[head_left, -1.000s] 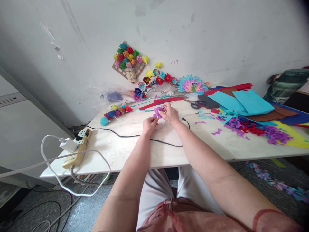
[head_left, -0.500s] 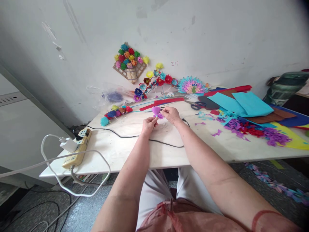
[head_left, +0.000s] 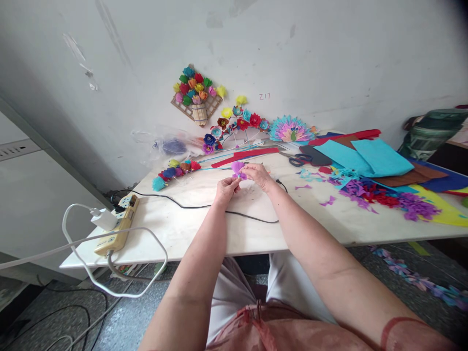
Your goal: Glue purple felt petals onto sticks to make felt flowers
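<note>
Both hands meet over the middle of the white table [head_left: 204,229]. My left hand [head_left: 225,188] pinches the lower side of a small purple paper flower [head_left: 237,168]. From the right, my right hand [head_left: 256,174] closes its fingertips on the same flower. The flower is held just above the tabletop. A black cable [head_left: 204,207] runs across the table under my wrists.
A row of finished paper flowers [head_left: 175,171] lies to the left, more flowers on stems [head_left: 234,122] at the back. Scissors [head_left: 300,158], blue sheets [head_left: 365,155] and purple and red paper scraps [head_left: 387,197] lie to the right. A power strip [head_left: 117,224] sits at the left edge.
My right hand has shifted slightly and turned the purple flower between the fingers. The left hand has stayed where it was.
</note>
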